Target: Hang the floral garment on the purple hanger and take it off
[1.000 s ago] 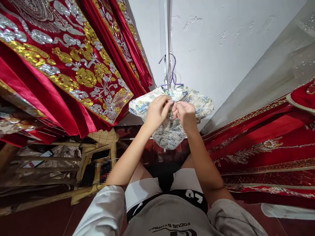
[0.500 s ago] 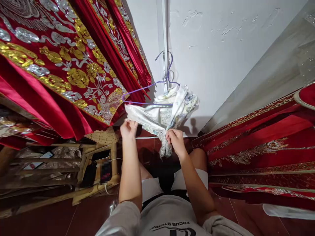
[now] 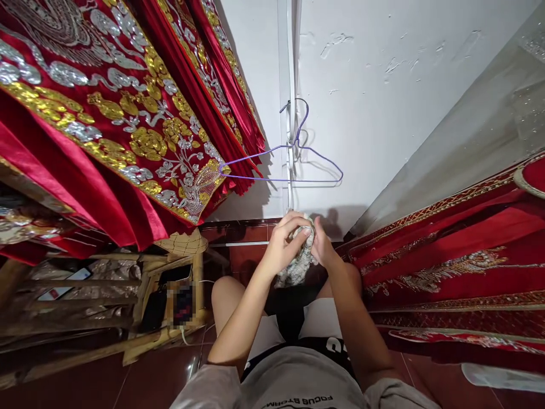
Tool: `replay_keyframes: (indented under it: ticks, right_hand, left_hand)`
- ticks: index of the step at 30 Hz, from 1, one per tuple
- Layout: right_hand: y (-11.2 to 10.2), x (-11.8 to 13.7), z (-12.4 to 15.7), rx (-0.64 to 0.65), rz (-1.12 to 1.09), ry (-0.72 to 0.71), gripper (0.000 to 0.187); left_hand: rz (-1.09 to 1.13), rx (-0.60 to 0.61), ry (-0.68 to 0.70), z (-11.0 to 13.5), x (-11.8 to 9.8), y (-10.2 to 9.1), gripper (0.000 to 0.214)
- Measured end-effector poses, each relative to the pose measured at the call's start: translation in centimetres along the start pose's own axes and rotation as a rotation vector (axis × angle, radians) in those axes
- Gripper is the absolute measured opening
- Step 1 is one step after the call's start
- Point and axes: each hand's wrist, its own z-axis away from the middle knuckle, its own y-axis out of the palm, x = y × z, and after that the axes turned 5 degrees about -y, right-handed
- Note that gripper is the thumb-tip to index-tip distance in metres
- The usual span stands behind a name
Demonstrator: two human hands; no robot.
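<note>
Below the wall strip, a white floral-patterned garment [image 3: 299, 267] is bunched up between my two hands, its lower part hanging above my lap. My left hand [image 3: 286, 243] curls over the bundle with the thumb on its top. On the other side my right hand [image 3: 323, 245] grips the cloth, thumb pointing up; some of its fingers are hidden behind the fabric. Above both hands, a purple wire hanger [image 3: 297, 139] hangs bare against the white wall, apart from the hands.
Red embroidered garments [image 3: 153, 142] hang on the left, and more red garments [image 3: 447, 267] are on the right. A wooden rack [image 3: 198, 284] at lower left bears several phones. A white strip [image 3: 290, 68] runs down the wall. The floor is dark red tile [image 3: 149, 369].
The garment has come off the purple hanger and down into a bunch. My left hand has moved right, from the garment's left edge to beside my right hand.
</note>
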Motion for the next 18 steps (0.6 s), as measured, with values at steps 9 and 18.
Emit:
replay_keyframes:
  ticks: [9, 18]
  right_hand:
    - [-2.6, 7.5, -2.1, 0.233, 0.531, -0.13, 0.02]
    - [-6.4, 4.3, -11.0, -0.192, 0.883, -0.312, 0.041]
  left_hand:
    - [-0.192, 0.514, -0.355, 2.4, 3.4, -5.1, 0.048]
    - [-0.907, 0.444, -0.524, 3.0, 1.5, -10.8, 0.042]
